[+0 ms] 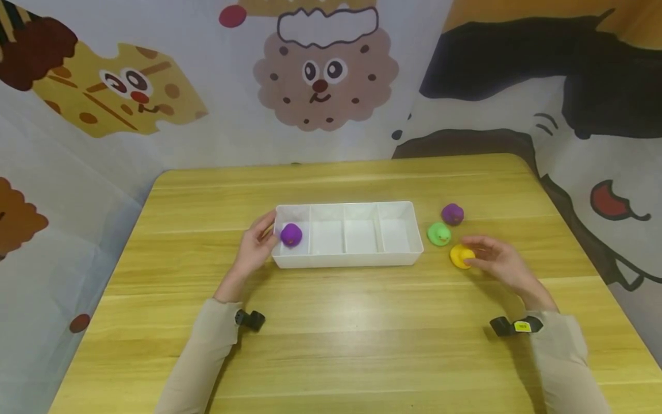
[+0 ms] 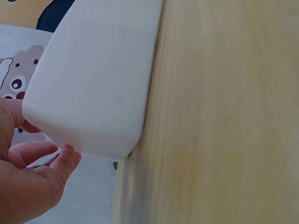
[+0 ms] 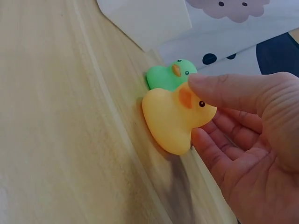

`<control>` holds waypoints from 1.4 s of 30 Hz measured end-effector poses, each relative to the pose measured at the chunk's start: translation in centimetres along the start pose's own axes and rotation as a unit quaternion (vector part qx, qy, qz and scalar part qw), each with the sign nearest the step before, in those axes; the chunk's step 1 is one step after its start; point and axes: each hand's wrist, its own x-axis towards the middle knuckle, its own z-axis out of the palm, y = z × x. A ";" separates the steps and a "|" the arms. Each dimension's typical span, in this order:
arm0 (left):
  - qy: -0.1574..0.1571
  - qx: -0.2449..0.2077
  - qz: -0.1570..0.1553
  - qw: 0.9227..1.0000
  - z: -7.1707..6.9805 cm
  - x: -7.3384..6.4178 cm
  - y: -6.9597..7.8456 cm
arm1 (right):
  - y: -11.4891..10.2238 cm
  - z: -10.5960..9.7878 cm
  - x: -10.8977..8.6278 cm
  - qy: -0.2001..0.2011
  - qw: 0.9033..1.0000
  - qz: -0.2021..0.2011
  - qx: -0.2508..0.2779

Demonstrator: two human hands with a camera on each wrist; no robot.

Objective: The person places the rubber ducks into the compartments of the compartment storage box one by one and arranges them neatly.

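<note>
A long white compartment box (image 1: 362, 260) sits on the table, its outer wall (image 2: 93, 84) filling much of the left wrist view. At its left end my left hand (image 1: 254, 248) grips the edge, the fingers (image 2: 63, 163) bent against the outside. A purple rubber duck (image 1: 291, 235) lies in the leftmost compartment. To the right of the box, my right hand (image 1: 499, 263) pinches a yellow rubber duck (image 3: 166, 121), with the thumb (image 3: 229, 91) at its head. The duck appears to rest on the table. Just behind it is a green rubber duck (image 1: 439, 234).
A second purple duck (image 1: 453, 214) stands behind the green one, right of the box. Under everything is a wood-grain table (image 1: 362, 345). Behind its far edge hangs a cloth (image 1: 217, 138) printed with cartoon food. Each wrist wears a small dark camera (image 1: 250, 320).
</note>
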 end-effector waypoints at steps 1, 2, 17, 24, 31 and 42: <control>0.000 0.000 0.000 1.000 0.0 0.0 0.0 | 0.1 0.0 -0.1 -0.003 1.000 0.003 -0.001; 0.000 0.002 -0.001 1.000 0.0 0.0 0.0 | 0.1 0.0 -0.1 -0.003 1.000 0.004 0.000; -0.004 -0.007 -0.008 1.000 0.1 -0.1 0.4 | 0.5 0.0 0.1 0.011 1.000 -0.013 -0.016; -0.006 -0.010 -0.008 1.000 0.1 -0.2 1.2 | 0.2 -0.1 0.1 0.015 1.000 -0.001 -0.001; -0.002 -0.003 0.001 1.000 0.0 0.1 -0.1 | 0.0 -0.2 0.2 0.016 1.000 -0.002 0.023; 0.007 -0.008 0.003 1.000 0.1 -0.1 0.0 | -1.5 -0.7 0.5 0.031 0.999 -0.038 0.011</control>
